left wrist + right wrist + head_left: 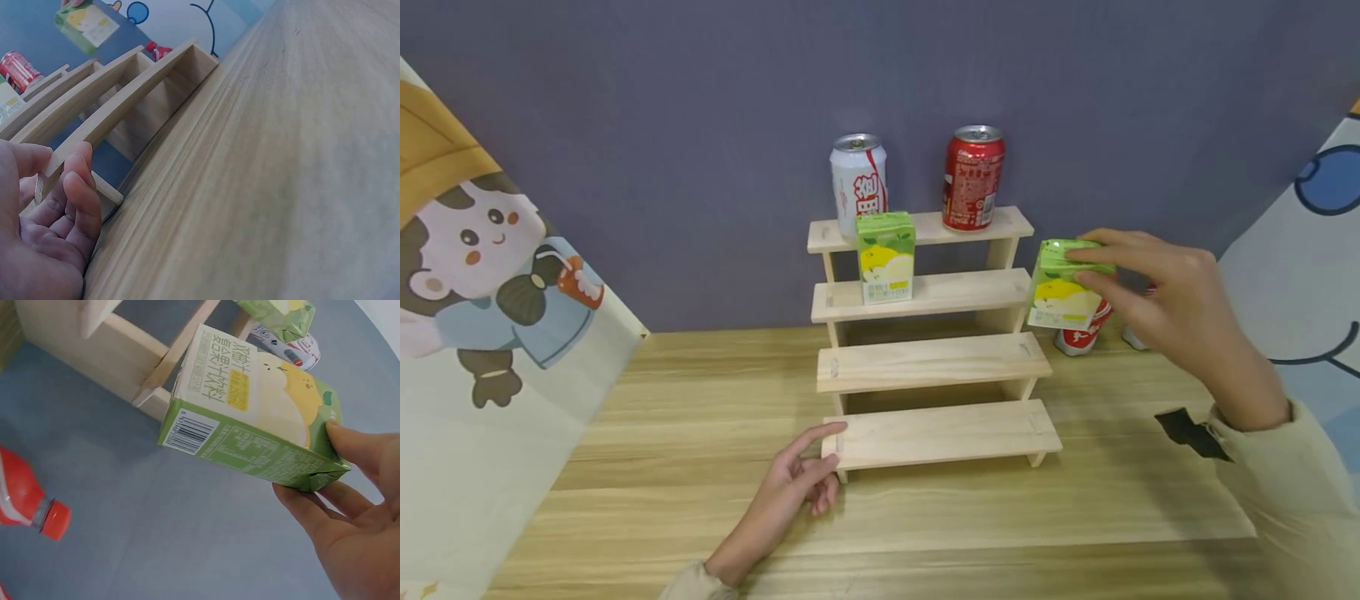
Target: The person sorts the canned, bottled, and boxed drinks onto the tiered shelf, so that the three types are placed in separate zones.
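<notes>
In the head view a green juice box (pixel 1058 300) with yellow and white fruit is held up just right of a stepped wooden rack (pixel 940 437). My right hand (pixel 1183 292) pinches it near the top, thumb on the front face and fingers behind, as the right wrist view shows. The box (pixel 250 400) is apart from the rack. A matching juice box (pixel 887 260) stands upright on the second tier from the top. My left hand (pixel 793 479) grips the left end of the lowest tier; in the left wrist view its fingers (pixel 78 181) curl around that end.
On the top tier stand a white can (pixel 859 179) and a red can (pixel 973 179). A red bottle (pixel 19 494) lies or stands right of the rack, partly hidden in the head view by the held box. A dark wall (pixel 715 167) rises behind the rack.
</notes>
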{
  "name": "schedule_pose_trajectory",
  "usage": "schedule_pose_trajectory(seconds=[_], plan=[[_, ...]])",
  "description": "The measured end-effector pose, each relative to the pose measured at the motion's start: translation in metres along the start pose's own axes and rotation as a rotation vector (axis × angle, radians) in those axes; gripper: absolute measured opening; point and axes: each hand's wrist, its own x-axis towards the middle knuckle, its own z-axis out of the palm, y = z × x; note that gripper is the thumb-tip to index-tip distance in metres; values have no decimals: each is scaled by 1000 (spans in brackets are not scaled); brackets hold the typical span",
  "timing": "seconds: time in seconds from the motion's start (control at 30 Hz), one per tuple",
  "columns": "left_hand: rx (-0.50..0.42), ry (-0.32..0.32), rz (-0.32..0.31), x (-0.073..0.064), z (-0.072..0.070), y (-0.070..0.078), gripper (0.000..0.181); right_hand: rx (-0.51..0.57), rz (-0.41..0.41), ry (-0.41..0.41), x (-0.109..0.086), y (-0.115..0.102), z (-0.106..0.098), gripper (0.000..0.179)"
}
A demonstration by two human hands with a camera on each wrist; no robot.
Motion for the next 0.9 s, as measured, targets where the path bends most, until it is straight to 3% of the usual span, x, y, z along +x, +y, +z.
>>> schedule_pose_trajectory(seconds=[0.6, 0.9], plan=[[-7, -26, 32, 3, 0, -1, 48, 112, -11, 9, 40, 2, 29, 35], [-13, -2, 16, 1, 0, -2, 48, 186, 40, -55, 55, 3, 50, 28]])
